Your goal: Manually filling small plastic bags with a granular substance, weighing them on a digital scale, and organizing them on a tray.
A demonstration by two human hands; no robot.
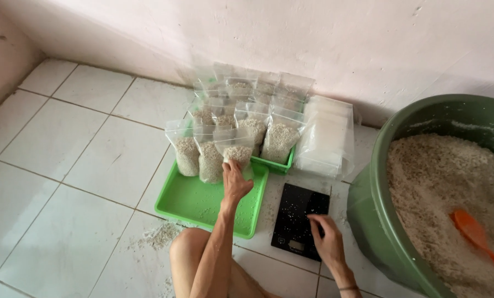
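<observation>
Knee: bare, bottom centre of the frame, over the white tiled floor [64, 165].
Right hand [328, 236]: fingers spread loose, resting flat on the black scale [302, 212], grasping nothing.
Left hand [234, 179]: fingers curled around the base of a clear bag [237, 150] of pale grain.
Bag place: front row on the green tray [202, 201], centre of frame, touching neighbouring bags.
Handling: probably soft, shifting, moderately heavy, slick plastic; best held low under the fill, not by the thin top.
Right edge: green tub [368, 209] of grain with orange scoop [476, 237].
</observation>
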